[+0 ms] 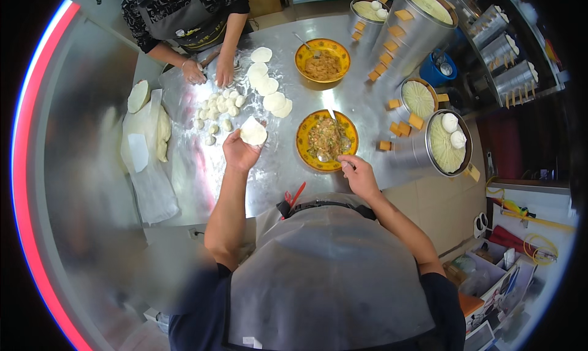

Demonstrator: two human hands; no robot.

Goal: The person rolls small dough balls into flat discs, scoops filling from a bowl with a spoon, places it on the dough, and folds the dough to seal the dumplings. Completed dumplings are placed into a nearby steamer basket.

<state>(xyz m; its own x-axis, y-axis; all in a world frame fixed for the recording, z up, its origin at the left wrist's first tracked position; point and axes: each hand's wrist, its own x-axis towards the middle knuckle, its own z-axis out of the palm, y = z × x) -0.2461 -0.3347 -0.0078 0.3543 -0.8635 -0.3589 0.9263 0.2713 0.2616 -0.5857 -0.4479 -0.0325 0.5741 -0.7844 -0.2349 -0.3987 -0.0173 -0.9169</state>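
A thin round dough wrapper point(253, 132) rests on the palm and fingers of my left hand point(240, 154), raised over the steel table. My right hand point(361, 175) grips the handle of a metal spoon point(324, 156), whose bowl is in the chopped filling point(324, 135). That filling lies in a yellow patterned bowl point(303, 156) near the table's front edge. Another utensil with a pale handle point(330, 112) leans at the bowl's far rim. Beyond my left hand, several small dough pieces point(220, 104) sit on the floured surface. Flat wrappers point(268, 85) lie in an overlapping row.
Across the steel table point(280, 167), a co-worker's hands point(207, 73) hold a rolling pin point(211, 57). A second yellow bowl point(301, 71) contains brownish filling. Stacked steamers point(415, 34) line the right side; a nearer steamer point(443, 156) holds two buns. Covered dough point(161, 133) lies left.
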